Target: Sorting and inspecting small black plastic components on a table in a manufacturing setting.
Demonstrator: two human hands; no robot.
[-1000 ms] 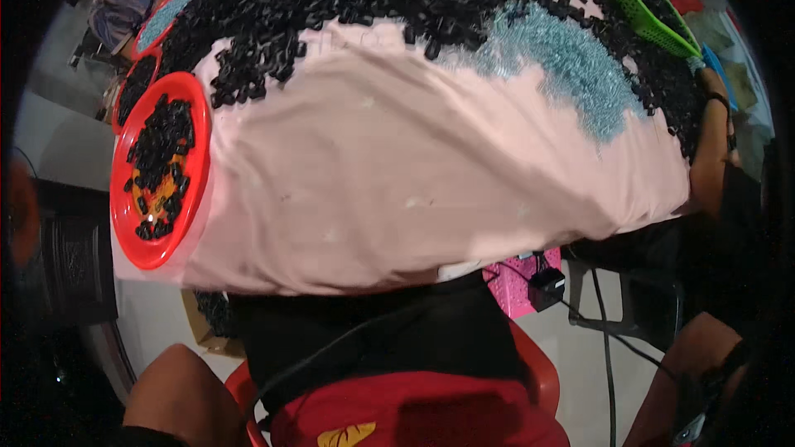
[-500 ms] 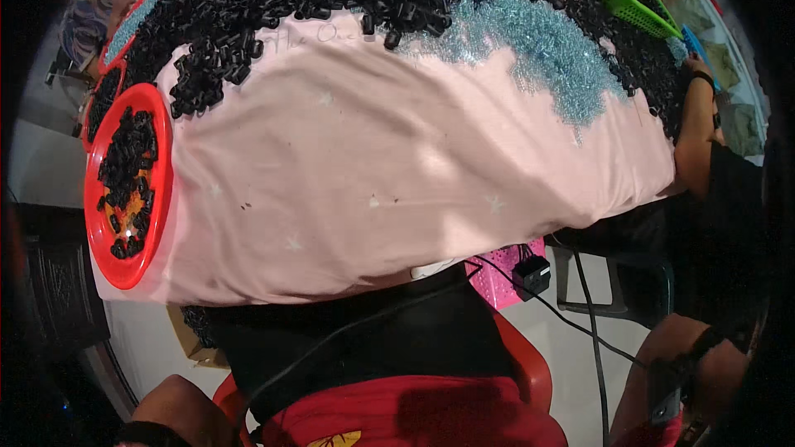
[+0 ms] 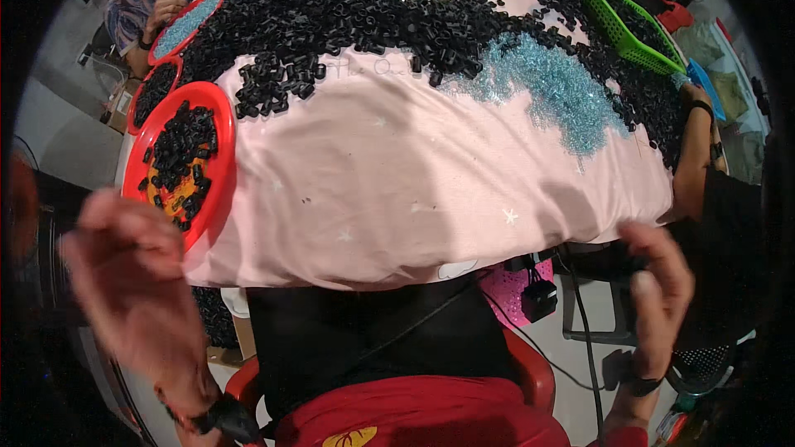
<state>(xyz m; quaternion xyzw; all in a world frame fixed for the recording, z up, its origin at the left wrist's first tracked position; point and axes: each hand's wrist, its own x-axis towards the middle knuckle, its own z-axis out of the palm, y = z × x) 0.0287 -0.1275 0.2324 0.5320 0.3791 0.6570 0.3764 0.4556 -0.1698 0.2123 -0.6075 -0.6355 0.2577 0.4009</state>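
Observation:
My left hand (image 3: 132, 281) is raised at the lower left, blurred, fingers spread and nothing in it. It hovers just below a red plate (image 3: 217, 167) holding black ring-shaped pieces. My right hand (image 3: 658, 290) is up at the lower right beside the table's near corner, fingers curled. Whether it holds anything is unclear. A pink cloth (image 3: 397, 199) covers the table. A large heap of small black pieces (image 3: 373, 8) lies across its far half. A patch of light blue beads (image 3: 563, 91) lies to the right.
Two more red plates (image 3: 186, 23) sit at the far left by a seated person (image 3: 145, 0). A green basket (image 3: 629, 25) stands far right. Another person's arm (image 3: 691, 157) rests on the right edge. A red chair (image 3: 530, 364) and cables (image 3: 580, 323) are below.
Both my hands have come up into view, left and right of my lap. The view has tilted so the table sits higher and more level.

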